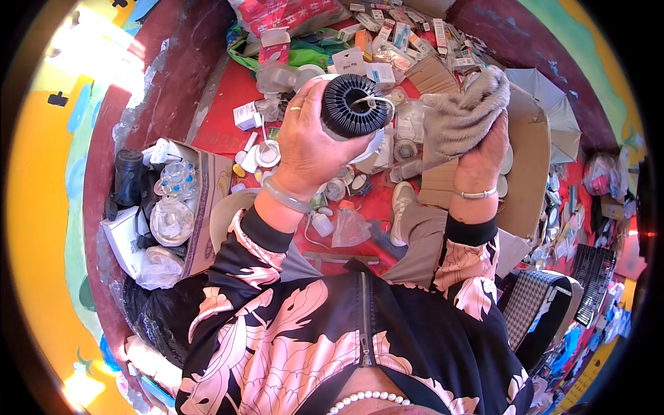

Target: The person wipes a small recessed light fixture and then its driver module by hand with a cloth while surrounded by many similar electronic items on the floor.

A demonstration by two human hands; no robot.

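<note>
My left hand (304,149) is raised in front of me, its fingers wrapped round a round device with a black finned top (336,104). A thin pale cord comes out of the middle of the fins, and some of its white body shows at the side. In my right hand (484,159) I grip a grey-brown plush cloth (463,114), bunched at the top and hanging toward the left. Cloth and device are apart. Below my hands lie a clear plastic bag (351,228), a small white bottle (321,224) and several round white pieces.
At the left a cardboard box (211,207) holds clear plastic items beside a black cylinder (128,176). An open cardboard box (531,173) stands at the right. Small cartons (408,34) are heaped at the back. A houndstooth-patterned case (529,304) lies at the lower right.
</note>
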